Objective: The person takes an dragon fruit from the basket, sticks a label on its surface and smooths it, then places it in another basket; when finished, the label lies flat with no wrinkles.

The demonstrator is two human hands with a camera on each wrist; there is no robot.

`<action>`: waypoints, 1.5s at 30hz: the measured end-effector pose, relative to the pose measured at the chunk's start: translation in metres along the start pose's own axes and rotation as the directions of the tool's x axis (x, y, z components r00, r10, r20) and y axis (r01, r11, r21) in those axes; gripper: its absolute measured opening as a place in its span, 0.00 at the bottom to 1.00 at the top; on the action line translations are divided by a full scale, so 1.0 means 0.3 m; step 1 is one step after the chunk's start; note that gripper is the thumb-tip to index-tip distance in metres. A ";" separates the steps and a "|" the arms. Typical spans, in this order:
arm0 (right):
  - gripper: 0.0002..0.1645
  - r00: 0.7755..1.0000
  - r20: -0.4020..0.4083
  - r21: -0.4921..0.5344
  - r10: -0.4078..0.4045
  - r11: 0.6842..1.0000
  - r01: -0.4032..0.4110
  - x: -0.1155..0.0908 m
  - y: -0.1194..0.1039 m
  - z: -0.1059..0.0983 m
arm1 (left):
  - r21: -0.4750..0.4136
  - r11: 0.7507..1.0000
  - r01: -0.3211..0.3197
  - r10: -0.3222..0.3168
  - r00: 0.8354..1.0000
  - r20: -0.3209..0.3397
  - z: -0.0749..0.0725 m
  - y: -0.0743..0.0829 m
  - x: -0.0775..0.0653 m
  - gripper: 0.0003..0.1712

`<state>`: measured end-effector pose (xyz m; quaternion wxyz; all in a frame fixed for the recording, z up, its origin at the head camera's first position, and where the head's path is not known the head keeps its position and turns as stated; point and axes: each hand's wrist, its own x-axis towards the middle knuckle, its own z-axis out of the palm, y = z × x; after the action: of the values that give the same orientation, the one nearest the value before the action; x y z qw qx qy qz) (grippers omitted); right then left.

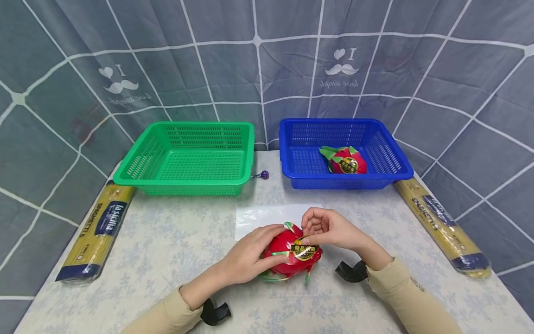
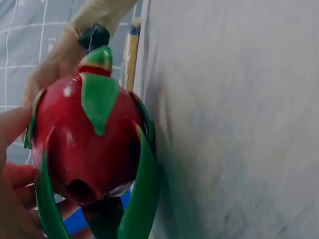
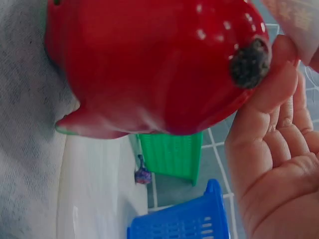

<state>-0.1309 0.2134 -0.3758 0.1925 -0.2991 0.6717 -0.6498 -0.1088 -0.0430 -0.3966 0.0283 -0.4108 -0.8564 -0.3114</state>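
Note:
A red dragon fruit (image 1: pixel 280 244) with green-tipped scales lies on the table, near its middle. My left hand (image 1: pixel 244 256) grips it from the left, fingers over the top and thumb along the near side. On its right part is a black-and-gold label (image 1: pixel 304 251). With thumb and forefinger my right hand (image 1: pixel 335 230) pinches the edge of that label. The right wrist view shows the label (image 3: pixel 295 22) partly standing off the red skin, beside the fruit's dark end (image 3: pixel 250 63). Behind the fruit lies a glossy white sheet (image 1: pixel 252 220).
A green basket (image 1: pixel 187 189) stands at the back left. The blue basket (image 1: pixel 346 182) at the back right holds another labelled dragon fruit (image 1: pixel 354 162). Between them lies a purple lollipop (image 1: pixel 263 175). Spaghetti packs lie along the left edge (image 1: pixel 95 232) and the right edge (image 1: pixel 444 229).

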 end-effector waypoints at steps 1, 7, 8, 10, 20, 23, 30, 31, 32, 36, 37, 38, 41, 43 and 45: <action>0.18 1.000 -0.017 -0.009 0.008 1.000 -0.008 -0.002 -0.001 0.003 | -0.024 1.000 0.011 -0.011 1.000 0.016 0.000 -0.006 0.000 0.33; 0.17 0.994 -0.105 -0.064 0.038 0.997 -0.044 -0.004 -0.011 0.023 | -0.042 0.998 0.047 -0.045 0.998 0.039 0.015 -0.034 0.000 0.32; 0.17 0.992 -0.115 -0.076 0.042 0.996 -0.051 -0.004 -0.012 0.027 | -0.042 0.998 0.052 -0.050 0.998 0.037 0.018 -0.037 -0.001 0.31; 0.17 0.990 -0.134 -0.100 0.053 0.993 -0.067 -0.002 -0.014 0.037 | -0.049 0.997 0.059 -0.057 0.998 0.036 0.023 -0.041 -0.002 0.30; 0.20 0.961 -0.268 -0.240 0.073 0.961 -0.140 0.002 -0.022 0.080 | -0.020 1.000 0.016 -0.016 1.000 0.004 0.031 -0.042 -0.004 0.31; 0.18 0.947 -0.315 -0.324 0.058 0.932 -0.164 -0.002 -0.029 0.100 | 0.013 1.000 0.012 -0.012 1.000 -0.008 0.036 -0.032 -0.004 0.34; 0.34 0.938 -0.337 -0.572 -0.083 0.809 -0.134 0.002 -0.030 0.127 | 0.064 0.997 0.038 -0.035 0.998 -0.044 0.053 -0.012 -0.001 0.41; 0.39 0.937 -0.342 -0.584 -0.077 0.798 -0.148 0.004 -0.024 0.125 | 0.074 0.996 0.042 -0.039 0.998 -0.048 0.056 -0.013 0.000 0.41; 0.43 0.937 -0.345 -0.586 -0.059 0.793 -0.166 0.006 -0.017 0.122 | 0.082 0.995 0.048 -0.044 0.998 -0.051 0.058 -0.013 0.001 0.42; 0.49 0.934 -0.313 -0.459 0.173 0.833 -0.309 0.012 0.019 0.102 | 0.095 0.993 0.067 -0.065 0.997 -0.029 0.062 -0.018 0.006 0.44; 0.48 0.928 -0.289 -0.421 0.235 0.840 -0.343 0.012 0.027 0.096 | 0.096 0.993 0.070 -0.068 0.997 -0.021 0.060 -0.020 0.008 0.45; 0.46 0.924 -0.255 -0.391 0.284 0.844 -0.367 0.013 0.035 0.091 | 0.094 0.993 0.070 -0.069 0.998 -0.013 0.055 -0.023 0.011 0.46; 0.39 0.918 -0.155 -0.327 0.364 0.859 -0.395 0.012 0.047 0.078 | 0.078 0.995 0.065 -0.068 0.997 0.030 0.031 -0.033 0.027 0.48; 0.37 0.924 -0.122 -0.327 0.362 0.864 -0.382 0.010 0.045 0.076 | 0.062 0.995 0.078 -0.083 0.992 0.090 0.002 -0.035 0.044 0.49; 0.36 0.930 -0.101 -0.338 0.353 0.867 -0.366 0.008 0.037 0.078 | 0.034 0.995 0.094 -0.099 0.981 0.167 -0.031 -0.032 0.062 0.50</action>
<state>-0.1192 0.1939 -0.3884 0.2416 -0.1867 0.8239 -0.4774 -0.1299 -0.0399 -0.3885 -0.0541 -0.3934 -0.8786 -0.2654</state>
